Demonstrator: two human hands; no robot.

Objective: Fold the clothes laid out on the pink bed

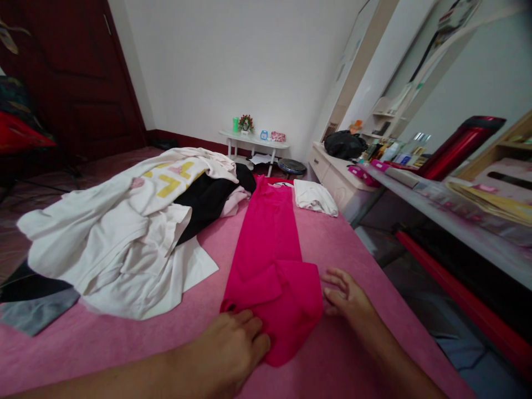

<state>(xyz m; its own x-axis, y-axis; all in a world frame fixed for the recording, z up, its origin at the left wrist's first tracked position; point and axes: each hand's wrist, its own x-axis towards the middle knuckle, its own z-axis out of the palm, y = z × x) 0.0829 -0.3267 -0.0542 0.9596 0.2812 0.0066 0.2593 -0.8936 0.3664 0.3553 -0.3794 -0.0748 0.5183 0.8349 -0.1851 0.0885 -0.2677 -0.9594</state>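
Note:
A bright pink garment (270,255) lies stretched out lengthwise on the pink bed cover (344,244), with its near end folded over. My left hand (233,346) rests on the near left corner of that folded end, fingers curled and pressing on the cloth. My right hand (347,293) lies at the garment's right edge, fingers stretched and touching the fold.
A heap of white, black and grey clothes (137,221) fills the bed's left side. A folded white garment (315,197) lies at the far right. A cluttered desk (449,210) runs along the right. A small white table (253,141) stands by the far wall.

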